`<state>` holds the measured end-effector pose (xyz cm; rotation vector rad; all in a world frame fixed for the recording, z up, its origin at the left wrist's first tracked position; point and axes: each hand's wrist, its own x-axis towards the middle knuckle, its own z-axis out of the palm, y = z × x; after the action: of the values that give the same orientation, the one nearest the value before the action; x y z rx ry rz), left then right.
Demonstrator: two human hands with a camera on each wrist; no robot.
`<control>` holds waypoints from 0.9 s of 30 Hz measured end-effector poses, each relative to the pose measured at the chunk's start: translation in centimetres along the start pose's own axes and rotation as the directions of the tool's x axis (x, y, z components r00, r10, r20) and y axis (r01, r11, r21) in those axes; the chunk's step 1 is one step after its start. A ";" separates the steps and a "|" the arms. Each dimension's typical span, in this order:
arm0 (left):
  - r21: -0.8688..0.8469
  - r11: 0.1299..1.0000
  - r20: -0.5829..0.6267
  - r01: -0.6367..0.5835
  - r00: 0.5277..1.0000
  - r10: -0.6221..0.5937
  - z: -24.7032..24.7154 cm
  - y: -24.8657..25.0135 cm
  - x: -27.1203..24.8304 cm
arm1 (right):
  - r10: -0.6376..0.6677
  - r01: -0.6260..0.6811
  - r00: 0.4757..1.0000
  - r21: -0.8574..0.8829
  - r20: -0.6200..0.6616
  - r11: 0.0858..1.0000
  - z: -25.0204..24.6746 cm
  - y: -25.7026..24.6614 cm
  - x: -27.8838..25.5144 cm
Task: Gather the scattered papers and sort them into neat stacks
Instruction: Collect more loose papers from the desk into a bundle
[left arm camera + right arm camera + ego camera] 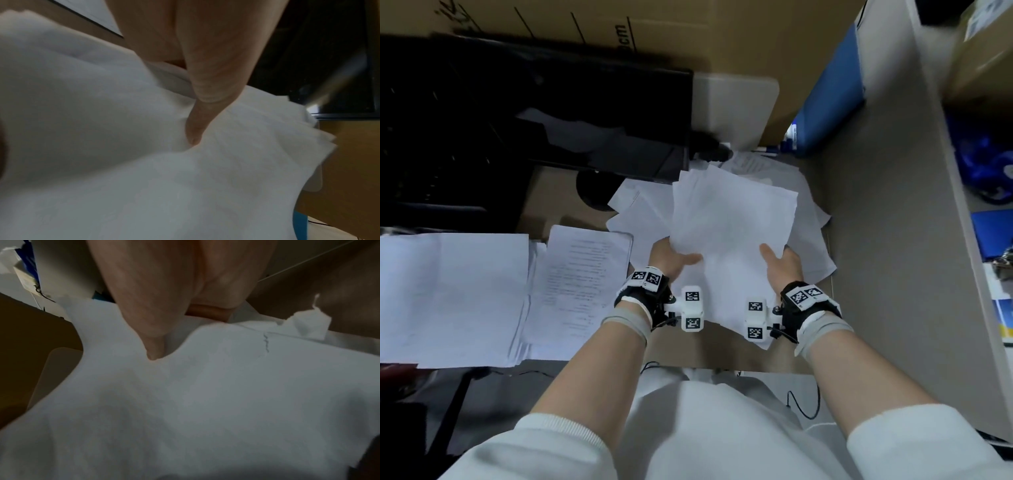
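A loose bundle of white sheets (732, 226) is lifted above the desk, held between both hands. My left hand (671, 257) grips its left edge, thumb (195, 129) pressed on top, fingers hidden underneath. My right hand (780, 263) grips the right edge, thumb (154, 348) on top of the sheets (205, 402). One sheet has a torn corner (306, 326). More scattered papers (640, 209) lie under the bundle. A printed stack (582, 281) and a blank white stack (452, 294) lie side by side at the left.
A black monitor (534, 109) on a round base (595, 192) stands behind the papers. A cardboard box (688, 41) is at the back, a blue container (828, 99) at back right, and a grey partition (887, 240) borders the desk on the right.
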<state>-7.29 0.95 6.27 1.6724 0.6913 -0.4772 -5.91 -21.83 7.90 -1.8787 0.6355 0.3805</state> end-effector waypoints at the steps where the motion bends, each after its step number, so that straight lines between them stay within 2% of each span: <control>1: -0.026 1.000 0.022 -0.005 1.000 0.005 -0.1 0.3 0.1 | 0.014 -0.014 1.000 -0.006 -0.017 1.000 0.2 -0.1 0.0; 3: -0.155 0.988 0.089 0.024 0.996 -0.010 -0.1 0.8 0.1 | 0.026 -0.027 0.998 -0.009 -0.051 1.000 0.6 0.0 0.2; 5: -0.314 0.938 0.129 0.146 0.986 -0.110 0.0 1.3 0.2 | 0.026 -0.025 0.996 0.005 -0.084 1.000 0.8 0.2 0.3; 6: -0.353 0.910 0.119 0.215 0.976 -0.184 -0.2 1.4 0.3 | 0.029 -0.027 0.994 0.015 -0.104 1.000 1.0 0.4 0.4; 8: -0.321 0.913 0.086 0.252 0.968 -0.237 -0.6 0.9 0.9 | 0.041 -0.035 0.990 0.042 -0.136 0.998 1.2 0.6 0.3; 11: -0.185 0.962 0.091 0.202 0.978 -0.188 -0.9 0.1 1.9 | 0.037 -0.031 0.989 0.047 -0.145 0.998 1.6 0.8 0.3; 14: -0.128 0.982 0.093 0.137 0.988 -0.126 -1.6 -0.3 2.6 | 0.047 -0.039 0.989 0.058 -0.138 0.998 2.0 0.8 0.4; 17: -0.161 0.981 0.001 0.106 0.994 -0.107 -2.5 0.1 2.5 | 0.059 -0.049 0.988 0.074 -0.144 0.996 2.2 0.5 0.8; 19: -0.229 0.965 0.012 0.124 0.992 -0.125 -2.6 0.3 2.5 | 0.049 -0.039 0.988 0.066 -0.147 0.997 2.2 0.0 1.5; 23: -0.455 0.860 0.169 0.230 0.971 -0.170 -2.0 1.7 1.0 | 0.042 -0.037 0.991 0.043 -0.127 0.998 1.8 -0.7 2.7; 24: -0.460 0.856 0.184 0.236 0.969 -0.168 -1.9 1.9 0.8 | 0.045 -0.040 0.993 0.041 -0.113 0.998 1.6 -0.8 3.0; 27: -0.328 0.929 0.173 0.173 0.977 -0.121 -1.3 2.5 0.1 | 0.031 -0.029 0.998 0.037 -0.061 0.999 1.3 -0.9 3.6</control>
<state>-5.63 1.93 8.30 1.2501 0.7457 -0.5501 -2.45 -21.28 6.20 -1.8539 0.7087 0.3294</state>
